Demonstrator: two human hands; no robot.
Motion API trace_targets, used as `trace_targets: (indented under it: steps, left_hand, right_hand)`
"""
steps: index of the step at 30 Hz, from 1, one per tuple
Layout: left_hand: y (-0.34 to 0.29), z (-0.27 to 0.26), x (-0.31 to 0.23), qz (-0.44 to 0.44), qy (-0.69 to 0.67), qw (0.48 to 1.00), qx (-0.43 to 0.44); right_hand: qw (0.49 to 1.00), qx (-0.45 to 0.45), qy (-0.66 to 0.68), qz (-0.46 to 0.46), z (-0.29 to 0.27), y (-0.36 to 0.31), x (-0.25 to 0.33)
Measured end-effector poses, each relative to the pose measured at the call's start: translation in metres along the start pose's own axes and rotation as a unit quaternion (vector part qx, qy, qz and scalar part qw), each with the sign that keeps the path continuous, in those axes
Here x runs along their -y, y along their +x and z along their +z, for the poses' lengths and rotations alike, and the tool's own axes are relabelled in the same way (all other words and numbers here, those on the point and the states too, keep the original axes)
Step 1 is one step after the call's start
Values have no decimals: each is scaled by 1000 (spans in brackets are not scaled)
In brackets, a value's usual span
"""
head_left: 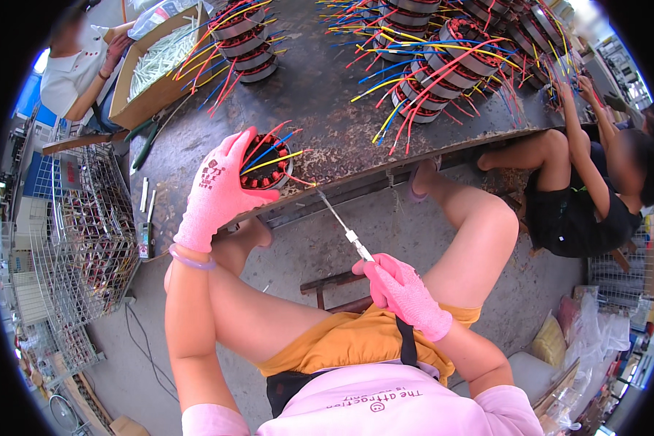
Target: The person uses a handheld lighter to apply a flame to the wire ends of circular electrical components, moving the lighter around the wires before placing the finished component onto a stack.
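Note:
My left hand [221, 174], in a pink glove, is wrapped round a motor stator [277, 174] at the table's near edge, thumb in front and fingers behind. Red windings line the ring, and blue, yellow and red wires stick out of it. In a pink glove too, my right hand [407, 294] is closed on a slim metal rod tool [339, 220] with a white collar. The tool points up and left over the edge. Its thin tip meets or nearly meets the end of a wire from the stator; contact is too small to tell.
Stacked stators [421, 91] with loose wires stand at the back right, another stack [247, 43] at the back left. A cardboard box [152, 94] holds white sleeves. Green-handled pliers [147, 144] lie near the left edge. Two other people work at either side. Wire baskets [83, 232] stand left.

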State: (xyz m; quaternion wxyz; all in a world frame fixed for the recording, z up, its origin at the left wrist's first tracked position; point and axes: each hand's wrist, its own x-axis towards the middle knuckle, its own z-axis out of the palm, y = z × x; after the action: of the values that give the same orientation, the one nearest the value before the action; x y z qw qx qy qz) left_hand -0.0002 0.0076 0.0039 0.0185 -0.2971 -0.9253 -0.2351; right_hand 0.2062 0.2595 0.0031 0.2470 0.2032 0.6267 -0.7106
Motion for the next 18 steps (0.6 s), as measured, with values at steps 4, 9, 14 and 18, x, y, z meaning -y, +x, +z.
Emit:
trace_targets:
  steps: [4,9,14,18]
  left_hand:
    - [-1,-1,-1,3,-2,1000,0]
    - [-1,-3,-4,-14,-18,1000,15]
    - [-1,-4,-5,-15,-25,1000,10]
    - [1,-3,-7,-21,-22,999,16]
  right_hand:
    - [1000,8,-17,-3,0,-1,3]
    - [1000,2,-14,13,0,-4,5]
    - [999,11,-49,8,-1,-4,8]
    - [999,9,-50,0,-3,-3,4]
